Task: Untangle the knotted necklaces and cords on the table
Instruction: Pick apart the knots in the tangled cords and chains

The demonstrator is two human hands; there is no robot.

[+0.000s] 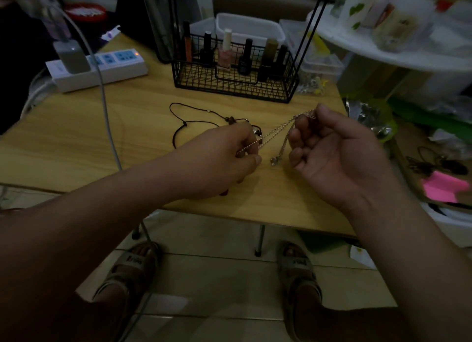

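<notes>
From the head view, the work looks partway done. In front of the wire basket (229, 85), above the desk (76, 137), a silver chain (278, 129) is stretched between both hands. The left hand (229, 157) pinches its lower end between thumb and fingers. The right hand (339, 157) pinches the upper end at thumb and forefinger, its other fingers curled in. Two strands run side by side, and a pendant end dangles between the hands, so this chain seems to be coming free, though any knot left in it is too small to tell. The black cord (184, 123) lies on the desk in front of the basket's left half. Its beaded end disappears behind the left hand — likely still to be sorted.
</notes>
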